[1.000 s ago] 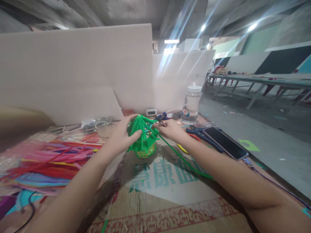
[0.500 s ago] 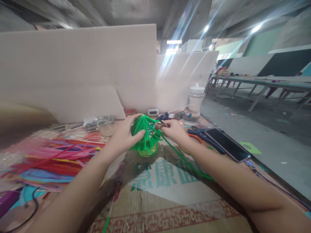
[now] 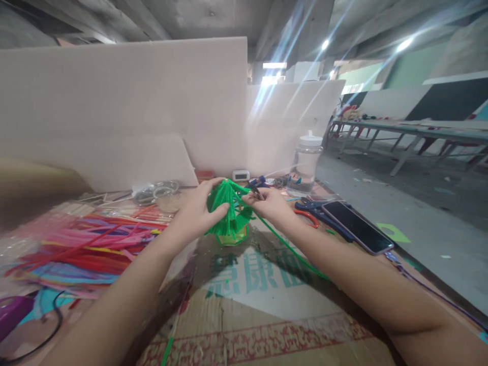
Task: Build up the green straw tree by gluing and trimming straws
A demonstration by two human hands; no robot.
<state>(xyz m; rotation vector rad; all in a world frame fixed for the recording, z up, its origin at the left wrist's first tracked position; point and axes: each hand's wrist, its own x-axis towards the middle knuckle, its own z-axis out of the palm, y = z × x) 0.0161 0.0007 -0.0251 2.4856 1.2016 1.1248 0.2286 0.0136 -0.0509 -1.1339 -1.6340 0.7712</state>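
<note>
A small model with a peaked roof of green pipe cleaners point(image 3: 227, 211) stands on a yellow-green base point(image 3: 233, 238). My left hand point(image 3: 208, 208) wraps round the roof's left side, thumb across its front. At the right side of the roof, the fingers of my right hand point(image 3: 267, 203) are pinched on a green pipe cleaner point(image 3: 287, 244), whose long tail runs down to the right under my forearm. A small dark pointed tool point(image 3: 254, 190) shows at those fingertips; its kind I cannot make out.
Many coloured pipe cleaners point(image 3: 95, 244) lie to the left. On the right are a phone point(image 3: 356, 226) with a cable, blue-handled pliers point(image 3: 324, 211) and a water bottle point(image 3: 305, 162). White boards point(image 3: 152, 101) stand behind. Printed cardboard point(image 3: 244, 315) covers the table.
Both hands keep nearly the same place on the model. The dark tool at my right fingertips has tilted up slightly, and the pipe cleaner's tail has shifted a little.
</note>
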